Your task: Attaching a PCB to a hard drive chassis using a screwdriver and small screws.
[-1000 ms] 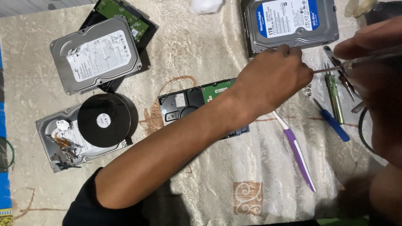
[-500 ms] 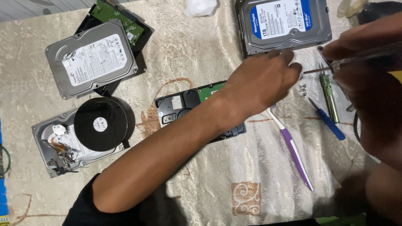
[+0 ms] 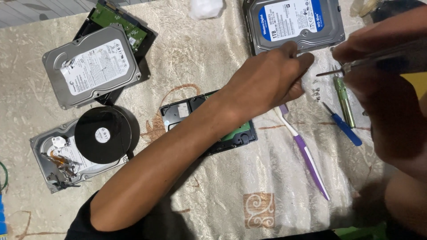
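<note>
1. Since the earlier frames our left hand (image 3: 271,82) had slid further right across the cloth, its fingertips now just beside the small scatter of silver screws (image 3: 316,91), while everything else on the table lay as before apart from the shift of the view.
2. Our left forearm crossed over the black drive frame with a green circuit board (image 3: 195,111), hiding most of it.
3. The left fingers were curled loosely together, thumb and forefinger reaching toward the screws; we could not tell whether they pinched one.
4. Our right hand (image 3: 378,71), close to the camera and blurred, gripped a screwdriver with a clear handle and thin metal shaft (image 3: 356,66), fingers wrapped round the handle, the tip pointing left toward the left fingertips.
5. The screws lay on the beige patterned tablecloth (image 3: 213,186), below the silver hard drive with a blue-and-white label (image 3: 296,24).
6. Just right of the screws lay a green-handled screwdriver (image 3: 344,100) and a blue-handled screwdriver (image 3: 344,129).
7. A purple-and-white toothbrush (image 3: 307,155) lay slanted below the left hand.
8. At far left sat a closed silver hard drive with a white label (image 3: 95,66), resting on a black frame, and an opened drive with its dark round platter (image 3: 102,135) exposed.
</note>
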